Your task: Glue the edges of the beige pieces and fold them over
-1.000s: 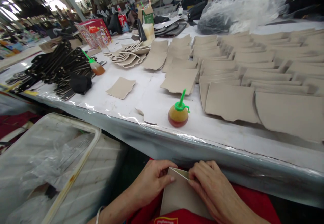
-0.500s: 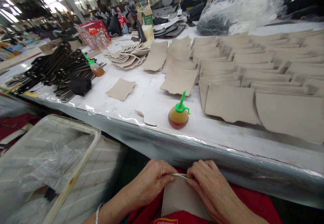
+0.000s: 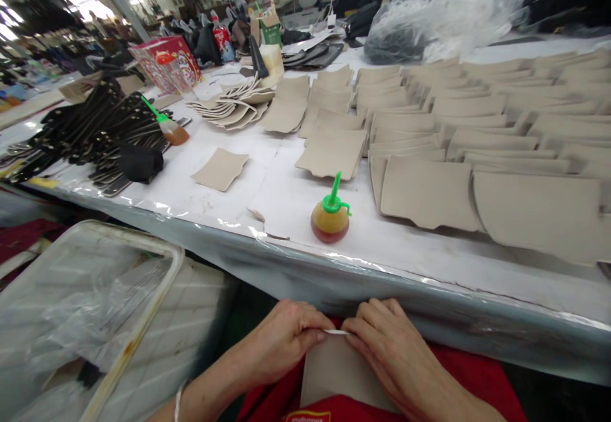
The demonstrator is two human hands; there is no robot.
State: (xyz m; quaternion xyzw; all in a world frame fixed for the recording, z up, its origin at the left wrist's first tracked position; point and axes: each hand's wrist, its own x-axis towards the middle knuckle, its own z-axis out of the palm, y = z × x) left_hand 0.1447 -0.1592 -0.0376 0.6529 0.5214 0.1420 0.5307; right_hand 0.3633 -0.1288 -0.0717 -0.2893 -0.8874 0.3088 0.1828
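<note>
Below the table's front edge, over my red apron, I hold a beige leather piece by its far edge. My left hand pinches that edge between thumb and fingers. Close beside it, my right hand grips the same edge. A thin pale rim shows in the short gap between my fingertips. On the table just beyond stands a round glue bottle with a green spout and amber liquid.
Rows of beige pieces cover the table's right side. A single beige piece lies left of the bottle. Black straps are heaped with a second glue bottle on them. A white plastic bin stands lower left.
The two edges at my fingertips, parted by a slim gap before, now lie pressed together. My right hand has come slightly nearer my left. The view has shifted a little.
</note>
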